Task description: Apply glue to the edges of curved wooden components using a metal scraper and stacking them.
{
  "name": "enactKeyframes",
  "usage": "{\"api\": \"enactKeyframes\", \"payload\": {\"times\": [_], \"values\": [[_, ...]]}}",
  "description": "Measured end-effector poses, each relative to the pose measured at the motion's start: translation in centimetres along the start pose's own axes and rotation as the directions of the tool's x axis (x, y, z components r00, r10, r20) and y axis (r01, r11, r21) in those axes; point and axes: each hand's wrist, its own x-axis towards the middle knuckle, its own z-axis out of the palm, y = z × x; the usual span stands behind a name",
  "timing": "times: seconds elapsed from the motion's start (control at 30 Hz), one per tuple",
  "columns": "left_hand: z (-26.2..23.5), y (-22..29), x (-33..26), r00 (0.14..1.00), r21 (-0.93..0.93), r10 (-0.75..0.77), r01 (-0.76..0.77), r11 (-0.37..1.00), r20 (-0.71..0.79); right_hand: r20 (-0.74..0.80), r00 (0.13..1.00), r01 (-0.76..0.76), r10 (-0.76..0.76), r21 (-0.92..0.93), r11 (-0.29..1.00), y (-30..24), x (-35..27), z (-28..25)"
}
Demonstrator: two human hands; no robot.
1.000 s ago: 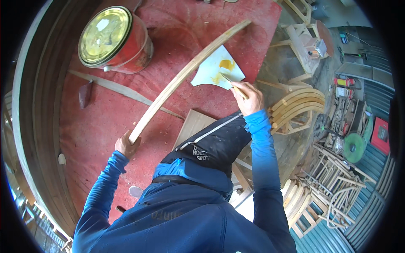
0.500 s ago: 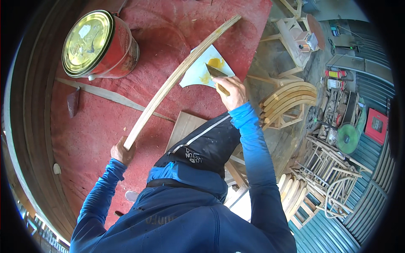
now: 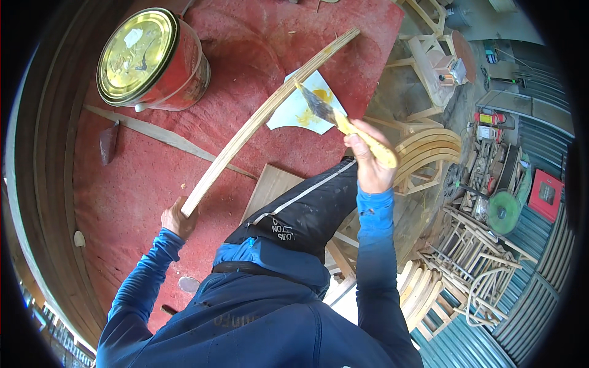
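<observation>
1. Left hand (image 3: 178, 219) is clamped on the lower end of the curved strip (image 3: 264, 116), which runs toward 1 o'clock over the red table (image 3: 153, 178).
2. Right hand (image 3: 370, 162) is wrapped around a brush (image 3: 343, 122), its bristles touching the strip above the white sheet (image 3: 300, 110).
3. A tin (image 3: 150, 58) stands at 10 o'clock, well apart.

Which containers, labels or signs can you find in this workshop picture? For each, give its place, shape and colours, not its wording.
Tin can: upper left on the red table top, round, red wall, gold lid.
Paper label: on the can's lid, small, pale.
White sheet: centre top beside the curved wooden strip, smeared yellow.
Red flat box: far right, rectangular.
</observation>
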Motion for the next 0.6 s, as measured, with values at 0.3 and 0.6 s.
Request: {"api": "enactKeyframes", "payload": {"times": [0.3,0.6], "values": [[0.4,-0.6,0.0,0.999,-0.008,0.033,-0.033,0.999,-0.027,0.191,0.916,0.394,-0.353,-0.256,0.883,-0.7,-1.2,2.9],[0.4,-0.5,0.0,0.998,-0.004,0.040,-0.040,0.999,-0.043,0.504,0.760,0.628,-0.410,-0.407,0.663,-0.4,-2.3,2.3]]}}
